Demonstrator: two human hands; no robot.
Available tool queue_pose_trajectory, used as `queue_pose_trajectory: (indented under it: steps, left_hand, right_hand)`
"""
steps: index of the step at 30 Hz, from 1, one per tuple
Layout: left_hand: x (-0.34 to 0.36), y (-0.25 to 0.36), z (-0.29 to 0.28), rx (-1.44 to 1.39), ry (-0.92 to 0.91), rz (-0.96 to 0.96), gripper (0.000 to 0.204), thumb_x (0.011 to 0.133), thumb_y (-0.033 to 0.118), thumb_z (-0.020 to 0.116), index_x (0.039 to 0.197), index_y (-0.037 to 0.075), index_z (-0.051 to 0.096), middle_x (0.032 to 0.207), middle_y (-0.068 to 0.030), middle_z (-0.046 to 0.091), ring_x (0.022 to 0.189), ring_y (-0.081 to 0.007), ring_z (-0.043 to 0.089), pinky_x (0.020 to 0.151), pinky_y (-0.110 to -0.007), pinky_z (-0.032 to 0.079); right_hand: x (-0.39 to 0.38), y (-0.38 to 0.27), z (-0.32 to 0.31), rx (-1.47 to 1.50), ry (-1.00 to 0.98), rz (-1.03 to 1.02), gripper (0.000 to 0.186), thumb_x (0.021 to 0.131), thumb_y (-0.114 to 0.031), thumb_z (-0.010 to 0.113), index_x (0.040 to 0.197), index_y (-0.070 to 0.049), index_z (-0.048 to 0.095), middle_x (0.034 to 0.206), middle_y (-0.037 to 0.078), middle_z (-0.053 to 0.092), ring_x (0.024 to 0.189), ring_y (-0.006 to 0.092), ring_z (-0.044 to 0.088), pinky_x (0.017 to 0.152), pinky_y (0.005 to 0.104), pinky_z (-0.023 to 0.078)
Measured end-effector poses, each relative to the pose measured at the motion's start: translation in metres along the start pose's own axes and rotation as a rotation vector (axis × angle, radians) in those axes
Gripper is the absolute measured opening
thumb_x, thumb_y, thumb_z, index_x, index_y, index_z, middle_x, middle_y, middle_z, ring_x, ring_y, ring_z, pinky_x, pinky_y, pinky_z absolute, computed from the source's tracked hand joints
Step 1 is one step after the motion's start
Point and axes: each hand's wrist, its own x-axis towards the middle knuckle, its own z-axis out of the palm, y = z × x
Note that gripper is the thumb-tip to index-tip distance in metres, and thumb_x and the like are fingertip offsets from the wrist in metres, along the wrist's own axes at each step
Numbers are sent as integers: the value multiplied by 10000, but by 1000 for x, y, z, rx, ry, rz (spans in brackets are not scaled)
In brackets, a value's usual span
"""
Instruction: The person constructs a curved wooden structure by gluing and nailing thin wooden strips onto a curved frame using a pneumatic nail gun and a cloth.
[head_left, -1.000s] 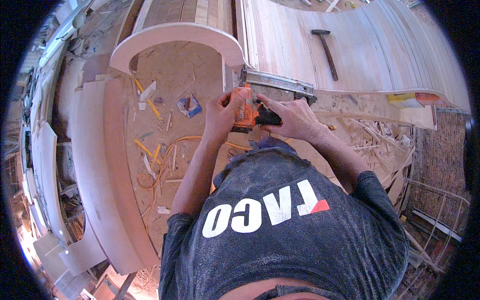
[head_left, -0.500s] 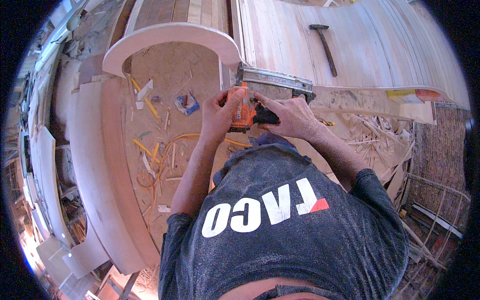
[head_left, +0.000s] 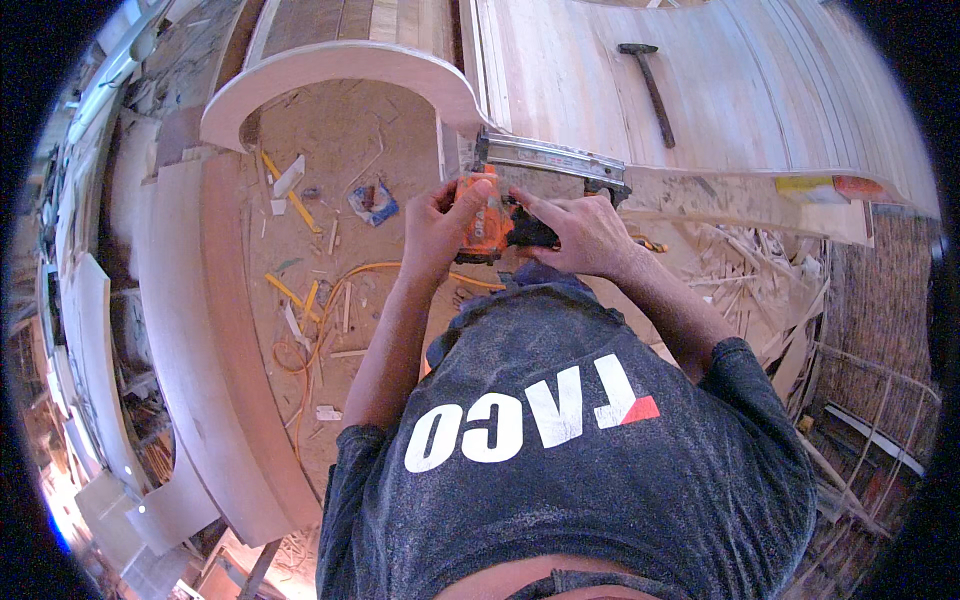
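Note:
An orange and black nail gun [head_left: 483,228] is held in front of me, with its long silver magazine [head_left: 548,153] lying across the front edge of the slatted curved wooden panel [head_left: 720,100]. My left hand [head_left: 438,225] is closed on the orange body, thumb pressed along its top. My right hand [head_left: 585,230] is closed around the black handle, index finger stretched forward beside the body. Left of the magazine's tip is the end of a rounded arched wooden piece [head_left: 335,62]. A hammer [head_left: 655,95] lies on the panel beyond the nail gun.
Curved boards [head_left: 215,340] stand along my left. The floor [head_left: 380,140] below holds a yellow hose [head_left: 360,275], yellow strips [head_left: 290,295], a blue-and-white packet [head_left: 372,205] and scraps. Offcuts [head_left: 750,290] pile at right, beside a metal frame [head_left: 880,410].
The wooden pieces and floor sit slightly higher and further left in view. The nail gun and both hands have shifted slightly left, with my grip looking the same.

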Motion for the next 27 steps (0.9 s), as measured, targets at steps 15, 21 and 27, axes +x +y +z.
queue_pose_trajectory:
  steps: [15, 21, 27]
  left_hand:
    - [1, 8, 3, 74, 48, 4, 361, 976, 303, 738, 1136, -20, 757, 945, -30, 732, 812, -74, 653, 708, -255, 547]
    - [-3, 14, 5, 1, 18, 27, 361, 979, 309, 725, 1167, 2, 745, 941, -42, 728, 803, -83, 658, 700, -253, 547]
    - [-12, 53, 31, 60, -102, -99, 424, 1027, 372, 634, 1232, 3, 671, 1007, -82, 714, 926, -177, 697, 880, -360, 556]
  right_hand:
    - [3, -4, -14, 74, -80, 46, 933, 789, -478, 816, 1580, -212, 400, 1083, 116, 758, 899, 316, 743, 752, 509, 536]
    - [-4, -9, -63, 176, -170, 69, 978, 746, -464, 849, 1581, -242, 392, 1071, 150, 753, 942, 367, 737, 834, 476, 565]
    - [-29, 55, -121, 187, 36, 153, 609, 826, -231, 772, 1390, -105, 582, 999, 187, 744, 899, 382, 723, 811, 441, 556]
